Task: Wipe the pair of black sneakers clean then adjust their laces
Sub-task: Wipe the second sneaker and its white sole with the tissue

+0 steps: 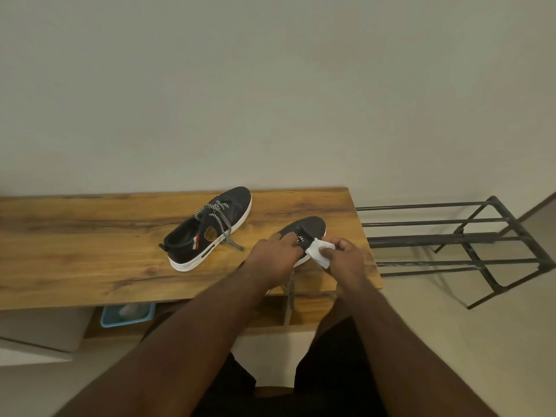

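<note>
Two black sneakers on a wooden bench top, both white-soled, toes pointing toward the wall. Far sneaker [210, 228] sits mid-top toward the back edge, untouched, black-and-white speckled laces [218, 219] loose and sprawled over its tongue, one end trailing onto the wood beside it; brown badge and a red-white stripe on its side. Near sneaker [307, 228] is by the bench's right end, close to the front edge, mostly covered by the hands. Left hand [275, 255] rests on top of the near sneaker over the lace area, fingers curled down onto it, holding it in place. Right hand [346, 257] pinches a folded white wipe [320, 252] between thumb and fingers, wipe pressed against the sneaker's side near the sole. One lace end [291, 285] of the near sneaker hangs down over the front edge of the wooden bench [90, 251]. Under the bench top, a blue tray [128, 316] with something pale in it, contents unclear. Black metal rack [469, 239] stands on the floor just beyond the bench's right end. Plain wall behind. Person's dark shorts at the bottom of view.
</note>
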